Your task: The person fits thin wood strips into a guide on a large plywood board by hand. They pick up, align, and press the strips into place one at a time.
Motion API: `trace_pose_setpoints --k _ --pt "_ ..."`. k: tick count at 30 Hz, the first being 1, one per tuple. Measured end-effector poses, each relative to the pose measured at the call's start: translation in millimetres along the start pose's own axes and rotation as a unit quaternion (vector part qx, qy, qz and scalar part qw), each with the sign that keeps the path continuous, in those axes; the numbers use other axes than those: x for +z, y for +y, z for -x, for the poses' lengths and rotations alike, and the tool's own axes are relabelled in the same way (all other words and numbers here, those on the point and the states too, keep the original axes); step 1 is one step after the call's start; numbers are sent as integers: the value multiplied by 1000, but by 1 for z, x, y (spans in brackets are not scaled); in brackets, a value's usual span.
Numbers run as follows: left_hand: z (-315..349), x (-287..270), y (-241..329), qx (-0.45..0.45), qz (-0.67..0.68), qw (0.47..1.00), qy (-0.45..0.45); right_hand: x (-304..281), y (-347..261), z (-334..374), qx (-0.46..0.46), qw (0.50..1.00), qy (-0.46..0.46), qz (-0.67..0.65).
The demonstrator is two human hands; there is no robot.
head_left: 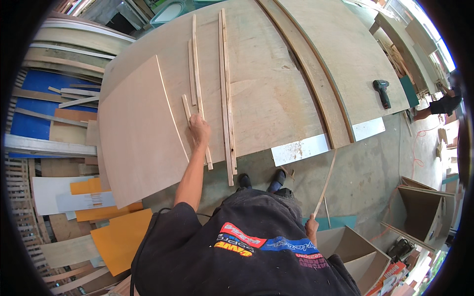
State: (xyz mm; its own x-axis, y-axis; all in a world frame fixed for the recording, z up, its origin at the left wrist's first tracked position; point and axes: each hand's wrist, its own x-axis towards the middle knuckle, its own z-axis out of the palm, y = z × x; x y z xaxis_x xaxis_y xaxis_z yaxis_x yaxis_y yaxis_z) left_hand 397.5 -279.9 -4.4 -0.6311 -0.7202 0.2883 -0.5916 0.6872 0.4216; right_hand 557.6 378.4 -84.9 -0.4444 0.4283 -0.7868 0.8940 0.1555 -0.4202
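Observation:
My left hand (200,129) reaches over the plywood sheet (276,64), its fingers curled on a short wooden strip (186,106). A longer wooden strip (196,59) runs under or beside that hand; the overlap is hidden. Right of it lie two long strips (225,93) side by side, their near ends past the sheet's edge. Low at my right side, my right hand (312,229) grips one end of a thin wooden strip (327,185), which slants up toward the sheet's near edge.
A smaller plywood panel (140,128) lies at left. A long, raised-edge board (316,84) crosses the sheet, with a cordless drill (381,93) farther right. Open wooden boxes (353,254) stand at lower right. Another person's arm (437,107) shows at far right. Offcuts (74,118) fill the left.

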Motion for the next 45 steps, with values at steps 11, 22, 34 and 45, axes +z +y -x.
trace_pose_setpoints --k 11,22,34,45 --pt "138 -2 82 51 -53 996 -58 -1 -23 15 56 992 0 -116" --pt "104 17 92 -27 -72 997 -21 -75 -76 68 -217 949 92 -211" --pt "82 27 59 -47 -41 998 0 -22 -70 128 -269 950 -120 102" --pt "80 20 63 -39 -52 998 28 41 -162 121 -269 932 -126 209"
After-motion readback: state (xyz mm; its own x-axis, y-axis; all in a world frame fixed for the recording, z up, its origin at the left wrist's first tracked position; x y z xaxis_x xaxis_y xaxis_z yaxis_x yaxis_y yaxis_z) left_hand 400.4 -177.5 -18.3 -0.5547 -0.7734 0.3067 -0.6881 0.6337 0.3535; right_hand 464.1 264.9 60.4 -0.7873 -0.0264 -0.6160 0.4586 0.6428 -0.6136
